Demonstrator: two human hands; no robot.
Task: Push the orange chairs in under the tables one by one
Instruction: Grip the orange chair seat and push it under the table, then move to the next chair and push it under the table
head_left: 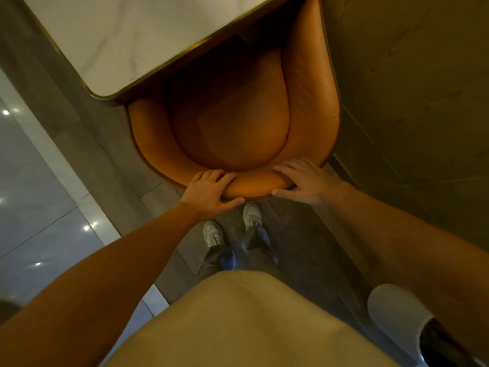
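Note:
An orange leather tub chair [238,120] stands right in front of me, its seat partly beneath the white marble table [127,41] with a gold rim. Both of my hands grip the top of the chair's curved backrest. My left hand [209,193] wraps the back's left part, thumb on the outer side. My right hand [304,181] holds the right part, fingers over the top edge. The front of the seat is hidden in shadow under the tabletop.
A wood-panelled wall [412,102] runs close along the chair's right side. Grey floor planks lie under my feet [232,226]; shiny pale tiles [39,207] spread to the left. A white rounded object [397,311] sits at the lower right.

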